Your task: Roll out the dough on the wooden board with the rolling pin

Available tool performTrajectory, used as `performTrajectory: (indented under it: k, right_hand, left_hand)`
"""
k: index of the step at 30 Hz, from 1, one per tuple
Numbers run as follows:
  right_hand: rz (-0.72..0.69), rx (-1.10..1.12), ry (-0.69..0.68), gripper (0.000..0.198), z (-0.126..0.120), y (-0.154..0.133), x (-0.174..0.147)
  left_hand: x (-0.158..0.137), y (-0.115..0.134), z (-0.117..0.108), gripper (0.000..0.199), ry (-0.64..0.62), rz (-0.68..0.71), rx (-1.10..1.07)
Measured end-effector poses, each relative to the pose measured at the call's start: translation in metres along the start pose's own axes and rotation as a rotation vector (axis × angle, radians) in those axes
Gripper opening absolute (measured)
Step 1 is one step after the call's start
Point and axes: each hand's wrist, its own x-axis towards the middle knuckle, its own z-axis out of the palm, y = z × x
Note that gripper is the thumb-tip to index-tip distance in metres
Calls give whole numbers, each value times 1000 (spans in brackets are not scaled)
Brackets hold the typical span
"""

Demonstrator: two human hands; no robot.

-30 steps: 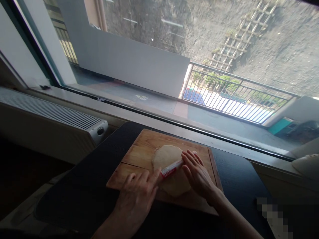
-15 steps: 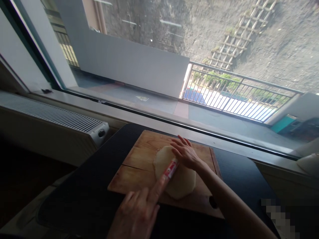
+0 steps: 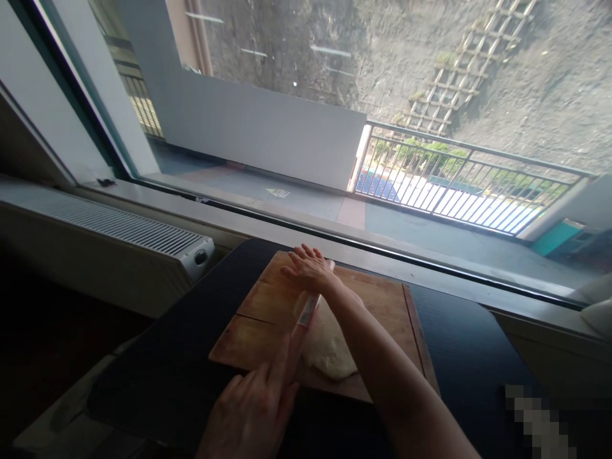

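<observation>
A rolling pin (image 3: pixel 309 310) with a red and white label lies slantwise across the left part of a flat round of pale dough (image 3: pixel 329 350). My left hand (image 3: pixel 253 401) is closed on its near end, at the front edge of the wooden cutting board (image 3: pixel 258 331). Toward the far end, my right hand (image 3: pixel 310 268) presses on the pin with its palm, fingers stretched out and spread beyond it. My right forearm passes over the dough and hides its right part.
The board rests on a black table (image 3: pixel 459 344) with rounded corners. Behind it run a window sill (image 3: pixel 239 223) and a large window. A white radiator (image 3: pixel 143 223) stands to the left. Outside are a railing (image 3: pixel 459 182) and a rough slope.
The rolling pin and both hands have moved left over the dough. My right hand has also gone farther toward the back edge of the board. The view has shifted slightly.
</observation>
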Motion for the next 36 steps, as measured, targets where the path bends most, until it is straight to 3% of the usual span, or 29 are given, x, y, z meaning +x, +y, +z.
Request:
performTrajectory:
  k: [3,8,10,13,18,21,24,29,31,33,36]
  right_hand:
    - [4,-14,-1,61,-4,19,-32]
    - [49,-36,11,54,-12,79,-127]
    - [66,-46,20,56,-13,90,-141]
    - [24,-38,9,58,-10,79,-115]
    - [-41,5,26,67,4,13,-15]
    - [-52,0,9,71,7,-7,12]
    - [-20,-18,10,68,3,13,-11]
    - [111,-47,18,56,-5,86,-109]
    - [142,-82,49,57,-6,103,-132]
    - [141,-93,62,58,-6,103,-131]
    - [93,-44,40,59,0,72,-88]
  left_hand:
    - [-2,12,1,59,-22,82,3]
    - [-3,37,21,66,-45,318,15]
    - [-4,39,29,64,-51,354,11]
    - [-5,30,29,63,-46,315,-21]
    - [-8,11,12,59,-36,151,-94]
    - [-8,10,6,57,-51,94,-100]
    - [-6,18,7,55,-42,131,-89]
    - [-1,42,20,60,-18,267,-59]
    - [0,47,23,61,-25,295,-41]
    - [-2,46,23,62,-43,304,-49]
    - [-9,35,22,64,-54,257,-78]
